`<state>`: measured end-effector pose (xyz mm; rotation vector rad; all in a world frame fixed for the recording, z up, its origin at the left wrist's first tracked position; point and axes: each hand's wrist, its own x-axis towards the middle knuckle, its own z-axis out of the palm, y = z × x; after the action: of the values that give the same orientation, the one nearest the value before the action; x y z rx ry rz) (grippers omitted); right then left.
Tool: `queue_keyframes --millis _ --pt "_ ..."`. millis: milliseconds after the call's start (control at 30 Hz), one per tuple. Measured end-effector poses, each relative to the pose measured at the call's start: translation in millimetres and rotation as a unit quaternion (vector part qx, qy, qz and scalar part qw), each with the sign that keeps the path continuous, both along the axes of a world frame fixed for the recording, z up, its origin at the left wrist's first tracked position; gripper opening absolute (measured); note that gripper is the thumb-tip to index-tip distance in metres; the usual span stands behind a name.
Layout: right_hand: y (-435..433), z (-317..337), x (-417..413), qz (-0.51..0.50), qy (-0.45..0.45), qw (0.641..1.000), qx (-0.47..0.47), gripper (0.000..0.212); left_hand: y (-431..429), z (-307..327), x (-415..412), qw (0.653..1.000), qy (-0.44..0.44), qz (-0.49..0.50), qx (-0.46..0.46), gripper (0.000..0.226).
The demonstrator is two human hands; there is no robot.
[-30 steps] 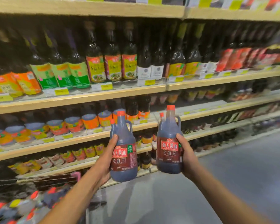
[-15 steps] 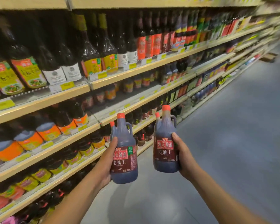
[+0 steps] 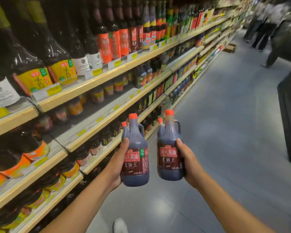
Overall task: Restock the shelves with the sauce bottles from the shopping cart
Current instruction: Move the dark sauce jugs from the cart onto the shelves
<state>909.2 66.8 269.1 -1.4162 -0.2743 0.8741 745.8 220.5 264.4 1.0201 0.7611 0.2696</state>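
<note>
Centre frame: left hand [image 3: 117, 165] curls its fingers round the left bottle [image 3: 135, 172], and right hand [image 3: 190, 163] grips the right bottle [image 3: 169, 171] the same way. Both are upright over the grey floor [image 3: 225, 132]. Red labels [image 3: 168, 153] read 海天酱油, then 老抽王. A second small cap [image 3: 124, 123] peeks behind each. Stocked shelves [image 3: 107, 75] fill the left, edged with yellow price tags [image 3: 54, 90].

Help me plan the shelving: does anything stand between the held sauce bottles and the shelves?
Nothing visible does. The left hand grips the left bottle, the right hand the right bottle, and only open air separates them from the shelves on the left. Shelved stock fills much of the rows, so a free slot must be found.
</note>
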Motion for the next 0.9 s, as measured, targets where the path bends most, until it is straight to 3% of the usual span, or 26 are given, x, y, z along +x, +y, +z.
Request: queue_keyframes --millis 567,767,900 --pt "161.6 4.0 46.6 0.044 0.032 0.998 -0.015 0.055 154.2 -4.0 47.8 0.997 -0.027 -0.069 -0.029 0.064" --pt "206.2 -5.0 52.7 0.117 0.044 0.992 -0.01 0.052 181.0 -18.7 37.5 0.999 -0.034 -0.019 -0.035 0.096" --pt "234.5 -15.9 59.1 0.211 0.017 0.977 -0.004 0.093 189.1 -28.9 31.2 0.998 -0.016 0.042 -0.05 0.108"
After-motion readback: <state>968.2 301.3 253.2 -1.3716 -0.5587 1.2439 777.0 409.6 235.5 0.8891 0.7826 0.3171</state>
